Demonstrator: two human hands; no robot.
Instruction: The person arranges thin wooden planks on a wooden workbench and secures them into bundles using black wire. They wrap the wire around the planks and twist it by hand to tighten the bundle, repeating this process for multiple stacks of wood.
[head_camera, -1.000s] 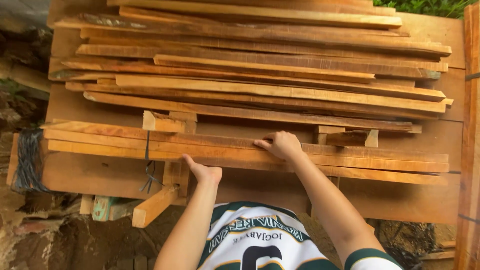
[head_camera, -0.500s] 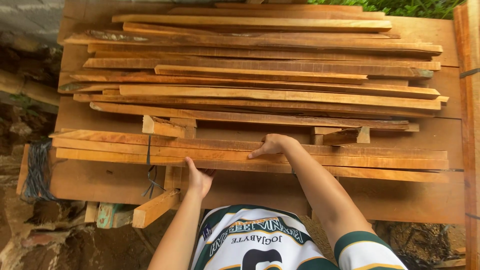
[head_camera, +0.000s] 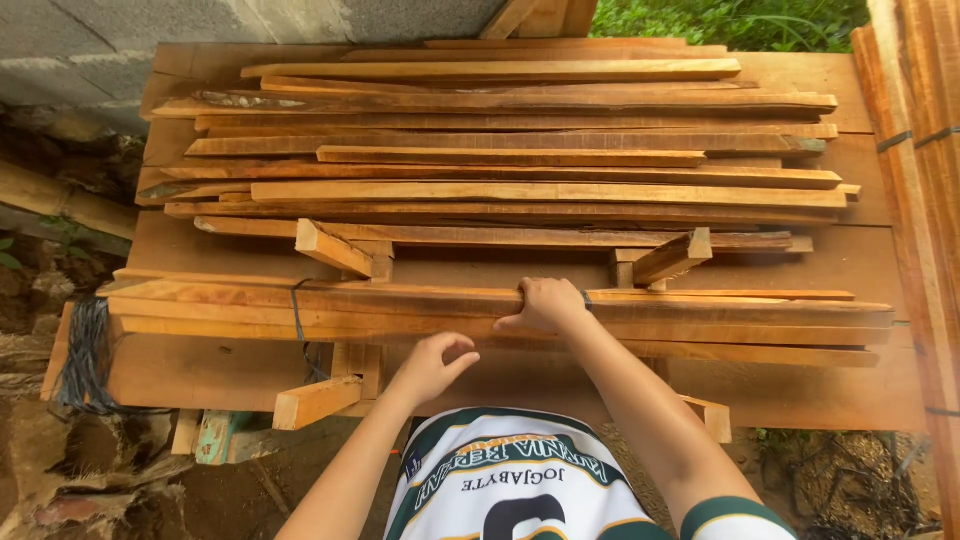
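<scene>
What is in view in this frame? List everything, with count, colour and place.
Near bundle of slats: one, orange-brown, along the bench's front, tied with a dark strap.
Loose slat pile: many, too overlapped to count, brown, at the back.
Short blocks: at least three, light brown, propping the stacks.
Workbench: one, brown boards.
Dark cord bundle: one, bench's left end.
Block wall: grey, top left.
Greenery: green, top right.
Jersey: one, white and green, bottom.
Left hand: curled, at the bundle's near edge.
Right hand: gripping the bundle's top slats.
</scene>
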